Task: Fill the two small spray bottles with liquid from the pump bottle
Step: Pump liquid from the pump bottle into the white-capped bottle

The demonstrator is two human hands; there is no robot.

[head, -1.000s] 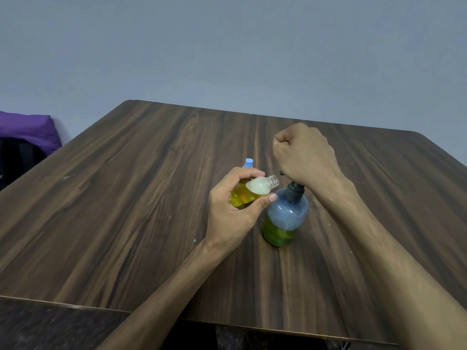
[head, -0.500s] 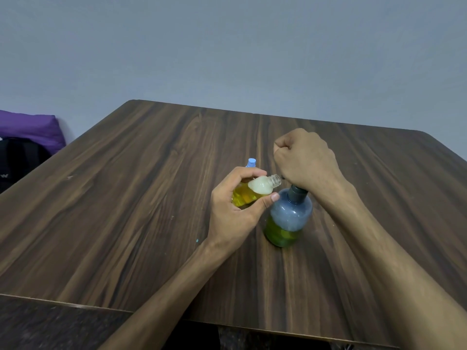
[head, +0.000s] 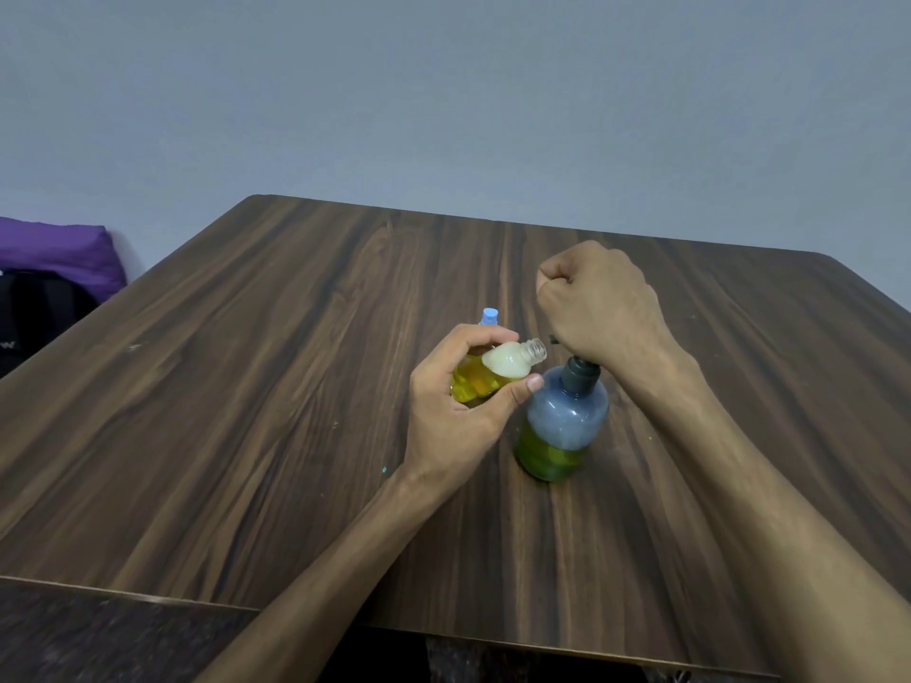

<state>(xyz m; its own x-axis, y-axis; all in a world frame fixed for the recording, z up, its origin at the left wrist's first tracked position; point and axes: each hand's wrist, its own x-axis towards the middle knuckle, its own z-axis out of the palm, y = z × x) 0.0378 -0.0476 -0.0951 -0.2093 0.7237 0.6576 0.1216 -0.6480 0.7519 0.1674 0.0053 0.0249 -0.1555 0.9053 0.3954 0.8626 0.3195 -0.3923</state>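
The blue-tinted pump bottle [head: 562,421] stands on the wooden table [head: 246,411], its lower part holding green-yellow liquid. My right hand [head: 599,308], a fist, sits on its dark pump head, whose nozzle tip pokes out to the left. My left hand [head: 456,411] holds a small clear bottle [head: 498,374] tilted, its open neck pointing at the nozzle; it is partly filled with yellow liquid. Behind my left hand, the light blue top of a second small bottle [head: 489,316] shows; its body is hidden.
A purple cushion [head: 59,253] and a black bag [head: 34,313] lie beyond the table's left edge. A grey wall stands behind. The table's near edge runs just below my forearms.
The pump head has risen a little with my right fist since half a second ago. My left hand keeps the small bottle at the nozzle.
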